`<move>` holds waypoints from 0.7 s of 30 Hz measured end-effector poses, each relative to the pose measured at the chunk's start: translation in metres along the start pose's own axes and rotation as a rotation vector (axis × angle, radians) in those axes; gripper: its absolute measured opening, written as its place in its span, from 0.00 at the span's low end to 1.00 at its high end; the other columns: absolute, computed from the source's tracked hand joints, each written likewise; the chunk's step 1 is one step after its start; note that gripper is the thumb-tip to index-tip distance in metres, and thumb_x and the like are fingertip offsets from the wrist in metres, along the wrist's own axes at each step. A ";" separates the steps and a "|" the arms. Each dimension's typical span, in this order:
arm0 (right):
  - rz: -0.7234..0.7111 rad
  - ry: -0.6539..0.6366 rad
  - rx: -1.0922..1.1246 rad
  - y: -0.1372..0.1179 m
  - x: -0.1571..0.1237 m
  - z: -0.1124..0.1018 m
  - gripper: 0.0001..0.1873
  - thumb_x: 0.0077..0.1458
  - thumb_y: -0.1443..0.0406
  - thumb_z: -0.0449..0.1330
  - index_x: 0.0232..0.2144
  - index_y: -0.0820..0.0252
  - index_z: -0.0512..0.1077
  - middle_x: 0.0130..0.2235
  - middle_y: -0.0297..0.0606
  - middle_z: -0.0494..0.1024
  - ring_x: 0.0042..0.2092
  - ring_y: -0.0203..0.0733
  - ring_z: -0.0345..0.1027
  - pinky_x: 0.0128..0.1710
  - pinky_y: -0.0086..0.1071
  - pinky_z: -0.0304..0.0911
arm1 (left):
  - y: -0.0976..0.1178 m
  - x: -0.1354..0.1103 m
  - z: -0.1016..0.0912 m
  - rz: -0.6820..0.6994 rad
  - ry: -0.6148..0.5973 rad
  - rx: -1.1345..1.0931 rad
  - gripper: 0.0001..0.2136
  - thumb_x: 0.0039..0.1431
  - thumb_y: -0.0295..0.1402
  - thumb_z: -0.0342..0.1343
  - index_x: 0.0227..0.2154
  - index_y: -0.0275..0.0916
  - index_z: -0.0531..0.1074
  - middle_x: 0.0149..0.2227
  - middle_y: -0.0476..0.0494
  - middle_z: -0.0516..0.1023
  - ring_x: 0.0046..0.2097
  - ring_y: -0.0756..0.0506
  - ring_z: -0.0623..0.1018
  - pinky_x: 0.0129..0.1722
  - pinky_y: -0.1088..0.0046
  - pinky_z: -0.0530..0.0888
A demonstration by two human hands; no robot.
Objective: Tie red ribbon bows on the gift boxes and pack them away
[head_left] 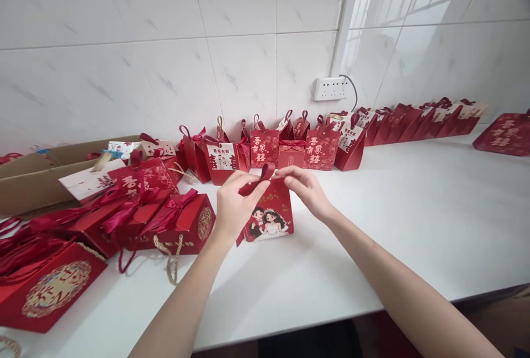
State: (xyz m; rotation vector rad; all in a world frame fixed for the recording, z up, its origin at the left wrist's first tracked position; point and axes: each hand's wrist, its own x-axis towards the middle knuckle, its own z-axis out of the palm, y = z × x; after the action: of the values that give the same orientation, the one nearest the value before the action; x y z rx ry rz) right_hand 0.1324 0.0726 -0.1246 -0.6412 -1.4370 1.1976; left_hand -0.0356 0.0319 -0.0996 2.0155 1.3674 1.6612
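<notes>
A small red gift box [270,215] printed with a cartoon couple stands on the white counter [414,225] in front of me. My left hand [234,203] pinches the red ribbon [265,172] at the box's top from the left. From the right, my right hand [304,188] pinches the top edge of the same box. Both hands are closed on it.
A row of red gift boxes [318,148] lines the tiled wall, running off to the right [418,117]. A pile of red ribboned boxes [165,220] and an open cardboard carton [37,175] lie at left. A wall socket [330,88] sits above. The counter's front edge is near me.
</notes>
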 end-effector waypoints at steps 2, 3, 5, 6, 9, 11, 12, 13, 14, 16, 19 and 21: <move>-0.034 -0.017 -0.114 -0.005 -0.006 0.007 0.17 0.46 0.52 0.64 0.31 0.58 0.72 0.33 0.36 0.76 0.35 0.39 0.68 0.35 0.31 0.64 | 0.003 -0.001 0.000 0.022 -0.033 -0.018 0.04 0.53 0.33 0.59 0.26 0.39 0.75 0.30 0.48 0.75 0.34 0.48 0.75 0.38 0.73 0.72; -0.038 -0.026 -0.149 -0.007 -0.008 0.010 0.16 0.47 0.52 0.64 0.30 0.59 0.72 0.31 0.36 0.75 0.33 0.38 0.68 0.33 0.31 0.64 | 0.004 -0.001 0.000 0.019 -0.059 -0.041 0.04 0.53 0.33 0.59 0.26 0.39 0.74 0.30 0.47 0.76 0.34 0.48 0.75 0.37 0.73 0.72; -0.044 -0.042 -0.179 -0.009 -0.011 0.013 0.16 0.48 0.52 0.62 0.27 0.60 0.71 0.28 0.35 0.74 0.29 0.37 0.66 0.29 0.30 0.63 | 0.006 0.000 -0.001 -0.003 -0.101 -0.090 0.04 0.52 0.32 0.59 0.25 0.38 0.74 0.30 0.47 0.76 0.34 0.48 0.75 0.35 0.74 0.72; -0.044 -0.047 -0.180 -0.009 -0.011 0.014 0.16 0.49 0.52 0.61 0.27 0.60 0.70 0.27 0.35 0.73 0.29 0.37 0.66 0.28 0.30 0.62 | 0.007 0.000 -0.001 -0.021 -0.107 -0.114 0.04 0.52 0.32 0.59 0.25 0.38 0.73 0.30 0.47 0.76 0.33 0.48 0.75 0.34 0.74 0.71; -0.037 -0.056 -0.167 -0.010 -0.011 0.014 0.16 0.49 0.52 0.61 0.26 0.60 0.70 0.26 0.34 0.72 0.27 0.35 0.65 0.26 0.29 0.61 | 0.007 0.000 -0.002 -0.097 -0.081 -0.187 0.05 0.52 0.33 0.59 0.24 0.38 0.73 0.29 0.48 0.76 0.33 0.48 0.75 0.34 0.74 0.71; -0.035 -0.053 -0.161 -0.011 -0.011 0.013 0.16 0.49 0.52 0.61 0.25 0.60 0.69 0.26 0.34 0.72 0.27 0.36 0.65 0.25 0.29 0.61 | 0.006 0.000 -0.001 -0.151 -0.067 -0.234 0.05 0.52 0.34 0.59 0.25 0.38 0.74 0.29 0.48 0.77 0.32 0.48 0.75 0.34 0.74 0.71; -0.036 -0.052 -0.161 -0.011 -0.012 0.013 0.16 0.49 0.52 0.61 0.25 0.60 0.69 0.26 0.34 0.72 0.27 0.36 0.65 0.25 0.29 0.61 | 0.005 0.000 -0.001 -0.171 -0.067 -0.250 0.06 0.52 0.35 0.59 0.25 0.38 0.74 0.29 0.49 0.77 0.32 0.48 0.75 0.34 0.74 0.71; -0.038 -0.050 -0.165 -0.011 -0.012 0.013 0.16 0.49 0.52 0.61 0.25 0.60 0.69 0.26 0.34 0.72 0.27 0.36 0.65 0.25 0.29 0.62 | 0.004 0.000 0.000 -0.182 -0.068 -0.260 0.06 0.52 0.36 0.59 0.25 0.38 0.74 0.28 0.49 0.77 0.32 0.48 0.75 0.34 0.74 0.71; -0.040 -0.048 -0.173 -0.012 -0.012 0.013 0.16 0.49 0.52 0.61 0.25 0.60 0.68 0.26 0.34 0.72 0.27 0.36 0.65 0.25 0.29 0.62 | 0.003 0.000 0.000 -0.188 -0.069 -0.264 0.07 0.52 0.36 0.59 0.25 0.38 0.75 0.28 0.49 0.77 0.32 0.48 0.75 0.34 0.74 0.71; -0.047 -0.039 -0.195 -0.011 -0.013 0.014 0.15 0.50 0.54 0.60 0.24 0.60 0.68 0.25 0.34 0.71 0.27 0.36 0.65 0.25 0.29 0.61 | 0.002 0.000 0.001 -0.192 -0.065 -0.264 0.07 0.53 0.36 0.59 0.25 0.39 0.75 0.28 0.49 0.77 0.32 0.48 0.75 0.34 0.75 0.71; -0.080 -0.027 -0.243 -0.011 -0.014 0.016 0.11 0.49 0.57 0.60 0.28 0.59 0.69 0.30 0.35 0.74 0.30 0.37 0.67 0.29 0.30 0.63 | 0.001 0.000 0.001 -0.203 -0.052 -0.263 0.07 0.53 0.37 0.59 0.25 0.39 0.75 0.27 0.49 0.77 0.32 0.48 0.75 0.33 0.75 0.70; -0.116 -0.014 -0.292 -0.012 -0.016 0.018 0.10 0.47 0.61 0.62 0.33 0.58 0.70 0.35 0.36 0.76 0.34 0.39 0.69 0.35 0.32 0.65 | 0.002 0.000 0.000 -0.198 -0.053 -0.258 0.07 0.53 0.36 0.59 0.25 0.39 0.75 0.27 0.49 0.77 0.31 0.49 0.74 0.33 0.75 0.70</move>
State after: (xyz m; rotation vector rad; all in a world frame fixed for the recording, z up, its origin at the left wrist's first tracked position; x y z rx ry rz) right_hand 0.1216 0.0491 -0.1181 -0.7378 -1.6542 0.9106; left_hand -0.0343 0.0310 -0.0989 1.7104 1.2188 1.5928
